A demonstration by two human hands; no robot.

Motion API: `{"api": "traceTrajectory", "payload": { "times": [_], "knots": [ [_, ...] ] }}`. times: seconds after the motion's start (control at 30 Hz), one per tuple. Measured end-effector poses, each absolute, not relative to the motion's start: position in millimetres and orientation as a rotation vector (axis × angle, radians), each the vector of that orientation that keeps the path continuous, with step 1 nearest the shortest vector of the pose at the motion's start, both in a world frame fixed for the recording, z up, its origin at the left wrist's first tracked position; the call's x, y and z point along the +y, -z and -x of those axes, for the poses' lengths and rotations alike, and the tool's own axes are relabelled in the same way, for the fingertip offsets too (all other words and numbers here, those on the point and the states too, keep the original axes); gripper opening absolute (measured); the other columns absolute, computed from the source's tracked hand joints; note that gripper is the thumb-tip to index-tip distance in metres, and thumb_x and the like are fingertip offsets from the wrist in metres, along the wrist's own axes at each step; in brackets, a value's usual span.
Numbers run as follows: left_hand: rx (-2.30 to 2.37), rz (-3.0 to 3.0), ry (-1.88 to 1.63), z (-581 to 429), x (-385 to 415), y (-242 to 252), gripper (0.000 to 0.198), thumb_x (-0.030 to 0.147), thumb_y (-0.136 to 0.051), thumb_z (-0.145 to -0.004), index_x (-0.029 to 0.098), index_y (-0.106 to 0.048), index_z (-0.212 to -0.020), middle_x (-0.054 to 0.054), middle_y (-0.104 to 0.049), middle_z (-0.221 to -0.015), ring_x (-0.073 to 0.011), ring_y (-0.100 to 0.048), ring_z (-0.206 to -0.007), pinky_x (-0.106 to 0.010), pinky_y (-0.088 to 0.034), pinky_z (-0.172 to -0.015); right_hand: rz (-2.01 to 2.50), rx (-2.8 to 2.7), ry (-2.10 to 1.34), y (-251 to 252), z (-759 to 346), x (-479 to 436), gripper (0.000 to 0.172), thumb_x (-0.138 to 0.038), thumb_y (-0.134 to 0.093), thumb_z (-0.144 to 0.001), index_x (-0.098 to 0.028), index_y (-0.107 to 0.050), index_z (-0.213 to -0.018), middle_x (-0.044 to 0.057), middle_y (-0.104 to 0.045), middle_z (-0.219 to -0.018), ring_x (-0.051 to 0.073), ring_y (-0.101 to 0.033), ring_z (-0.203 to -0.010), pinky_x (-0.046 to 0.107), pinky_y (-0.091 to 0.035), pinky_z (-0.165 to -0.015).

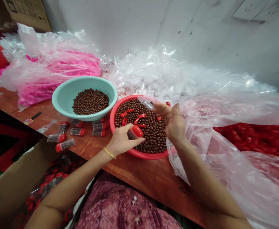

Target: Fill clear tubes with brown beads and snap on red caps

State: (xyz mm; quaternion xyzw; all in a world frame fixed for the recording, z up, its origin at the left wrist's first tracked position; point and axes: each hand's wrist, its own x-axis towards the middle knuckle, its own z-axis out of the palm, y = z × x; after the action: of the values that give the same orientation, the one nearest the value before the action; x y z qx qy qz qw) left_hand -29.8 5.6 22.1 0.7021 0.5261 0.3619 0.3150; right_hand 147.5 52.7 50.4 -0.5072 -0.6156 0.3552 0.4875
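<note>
Container, small, clear plastic w/ rounded red cap point(137, 130), is in my L hand point(122, 140), thumb & fingers closed round it, over a round red plastic basin point(151, 156) of shiny brown balls point(153, 140). My R hand point(174, 122) is raised at the basin's far R side, fingers partly bent; clear plastic tube point(147, 103) is at its fingertips, but blurred, so can't tell if it's gripped. Few small glossy red plastic pieces point(141, 115) lie on the balls. Just L of basin: oval pale-teal plastic bowl point(61, 97) w/ more brown balls. Filled red-capped containers point(77, 131) lie in front of it on the reddish-brown wooden table point(141, 176); more in the brown cardboard box point(12, 178) below. Heap of clear plastic tubes point(153, 70) behind, along wall.
</note>
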Motion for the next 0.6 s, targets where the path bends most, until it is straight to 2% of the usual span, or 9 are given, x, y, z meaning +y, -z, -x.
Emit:
{"api": "traceTrajectory", "payload": {
  "times": [0.1, 0.17, 0.23, 0.3, 0.37, 0.47, 0.6],
  "knots": [
    [1.579, -1.727, -1.051, 76.3, -20.9, -12.9, 0.03, 0.047, -0.061, -0.07, 0.018, -0.054, -0.072, 0.004, -0.058, -0.06, -0.0094, -0.052, -0.055, -0.018, -0.042, -0.054, 1.609, -1.857, -0.327, -48.9, -189.6, 47.8, 0.048, -0.06, -0.041, -0.082, -0.018, -0.065, -0.091, 0.008, -0.065, -0.085, 0.022, -0.059, -0.081, 0.035, -0.044, -0.073],
    [1.822, -1.699, -0.939, 120.3, -47.0, 5.5, 0.03, 0.048, -0.059, -0.07, 0.018, -0.054, -0.069, 0.004, -0.059, -0.058, -0.011, -0.054, -0.054, -0.02, -0.043, -0.054, 1.823, -2.065, -0.006, -39.0, -211.5, 42.9, 0.039, -0.051, -0.05, -0.081, -0.016, -0.064, -0.09, 0.01, -0.065, -0.084, 0.024, -0.058, -0.079, 0.035, -0.043, -0.07],
    [2.032, -1.682, -0.63, 165.8, -75.9, 31.8, 0.031, 0.05, -0.058, -0.068, 0.019, -0.057, -0.071, 0.003, -0.061, -0.057, -0.0139, -0.058, -0.055, -0.021, -0.045, -0.054, 1.897, -2.215, 0.183, -25.6, -224.3, 39.2, 0.032, -0.042, -0.051, -0.082, -0.014, -0.064, -0.091, 0.012, -0.064, -0.084, 0.025, -0.058, -0.081, 0.034, -0.043, -0.07],
    [2.128, -1.673, -0.224, 202.7, -100.8, 56.3, 0.03, 0.05, -0.055, -0.068, 0.02, -0.059, -0.072, 0.003, -0.06, -0.051, -0.0165, -0.058, -0.049, -0.022, -0.042, -0.047, 1.87, -2.291, 0.28, -13.2, -228.8, 38.3, 0.026, -0.036, -0.048, -0.085, -0.015, -0.063, -0.089, 0.011, -0.064, -0.083, 0.024, -0.058, -0.081, 0.033, -0.042, -0.07],
    [2.081, -1.821, -0.083, 222.6, -113.7, 67.5, 0.024, 0.044, -0.054, -0.068, 0.022, -0.061, -0.072, 0.0, -0.067, -0.063, -0.0195, -0.064, -0.059, -0.024, -0.047, -0.053, 1.826, -2.268, 0.356, -4.1, -228.6, 40.4, 0.025, -0.035, -0.046, -0.087, -0.016, -0.062, -0.087, 0.01, -0.064, -0.081, 0.023, -0.057, -0.078, 0.032, -0.04, -0.069],
    [2.027, -2.099, -0.286, 212.7, -98.3, 48.9, 0.024, 0.041, -0.05, -0.076, 0.023, -0.063, -0.084, -0.003, -0.071, -0.085, -0.0206, -0.067, -0.075, -0.028, -0.051, -0.068, 1.737, -2.185, 0.407, 4.8, -226.0, 45.1, 0.026, -0.035, -0.043, -0.088, -0.016, -0.061, -0.088, 0.009, -0.065, -0.079, 0.023, -0.055, -0.074, 0.031, -0.038, -0.067],
    [1.903, -2.513, -0.654, 144.0, -15.7, -11.9, 0.025, 0.032, -0.042, -0.086, 0.02, -0.061, -0.097, -0.007, -0.069, -0.091, -0.0196, -0.063, -0.083, -0.031, -0.048, -0.08, 1.639, -2.081, 0.425, 13.7, -223.9, 46.7, 0.029, -0.036, -0.039, -0.091, -0.015, -0.06, -0.091, 0.009, -0.064, -0.078, 0.022, -0.054, -0.074, 0.032, -0.037, -0.067]
  ]
}}
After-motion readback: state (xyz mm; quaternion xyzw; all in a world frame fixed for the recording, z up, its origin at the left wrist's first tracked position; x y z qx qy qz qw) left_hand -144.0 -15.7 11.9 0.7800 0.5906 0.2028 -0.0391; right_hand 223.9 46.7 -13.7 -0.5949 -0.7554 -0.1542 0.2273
